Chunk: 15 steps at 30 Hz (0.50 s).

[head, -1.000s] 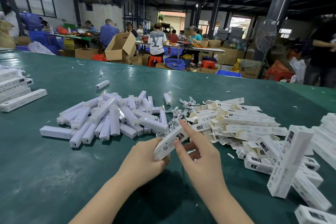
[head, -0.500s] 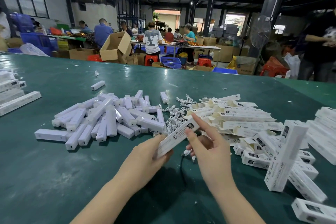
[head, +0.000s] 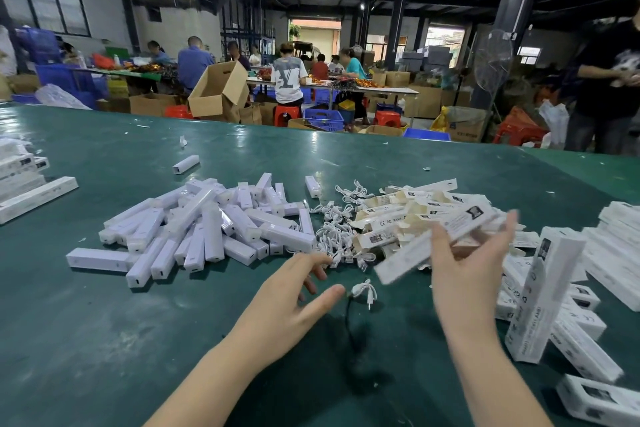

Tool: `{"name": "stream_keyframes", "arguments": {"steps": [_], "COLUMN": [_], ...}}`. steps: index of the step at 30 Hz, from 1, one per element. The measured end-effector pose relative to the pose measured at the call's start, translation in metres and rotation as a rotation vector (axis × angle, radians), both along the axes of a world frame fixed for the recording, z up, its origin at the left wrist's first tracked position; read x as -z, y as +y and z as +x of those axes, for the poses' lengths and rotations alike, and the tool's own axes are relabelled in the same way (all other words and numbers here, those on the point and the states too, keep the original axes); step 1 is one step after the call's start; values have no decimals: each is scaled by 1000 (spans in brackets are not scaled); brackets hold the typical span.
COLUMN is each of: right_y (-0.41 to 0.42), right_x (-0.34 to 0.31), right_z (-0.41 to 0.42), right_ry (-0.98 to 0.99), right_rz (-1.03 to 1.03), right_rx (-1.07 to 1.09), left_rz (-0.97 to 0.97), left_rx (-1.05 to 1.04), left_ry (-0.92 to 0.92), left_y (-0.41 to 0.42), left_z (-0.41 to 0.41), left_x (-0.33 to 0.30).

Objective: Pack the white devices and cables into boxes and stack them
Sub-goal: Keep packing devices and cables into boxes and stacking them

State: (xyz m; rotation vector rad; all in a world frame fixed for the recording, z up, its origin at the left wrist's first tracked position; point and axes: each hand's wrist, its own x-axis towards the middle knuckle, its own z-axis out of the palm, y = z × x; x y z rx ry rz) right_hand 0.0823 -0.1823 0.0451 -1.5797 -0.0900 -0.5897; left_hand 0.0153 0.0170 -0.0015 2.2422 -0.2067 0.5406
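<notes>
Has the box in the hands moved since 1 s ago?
Yes. The box has gone right, off the left hand, now over the flat cartons, held by the right hand alone.

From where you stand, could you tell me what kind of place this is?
Probably a packing workshop: white devices heaped on a green table, cardboard cartons on the floor, and workers seated at benches behind.

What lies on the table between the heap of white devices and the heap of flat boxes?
A tangle of white cables fills the gap between white devices and flat boxes, in the head view.
</notes>
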Motion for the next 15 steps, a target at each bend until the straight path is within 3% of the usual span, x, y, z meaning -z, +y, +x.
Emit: {"name": "stream_keyframes", "arguments": {"steps": [3,6,15], "right_y": [-15,-14,8], "right_x": [-4,1,21], "right_z": [6,7,3], "right_ry": [-151,-233,-25], "right_rz": [-155,-384,-843], "right_rx": [219,250,-224], "left_rz": [-2,11,102], "left_rx": [21,27,-23], "left_ry": [1,15,72], "left_y": [-3,-4,-3], "left_z": [0,-1,-2], "left_x": [-1,-1,-1]}}
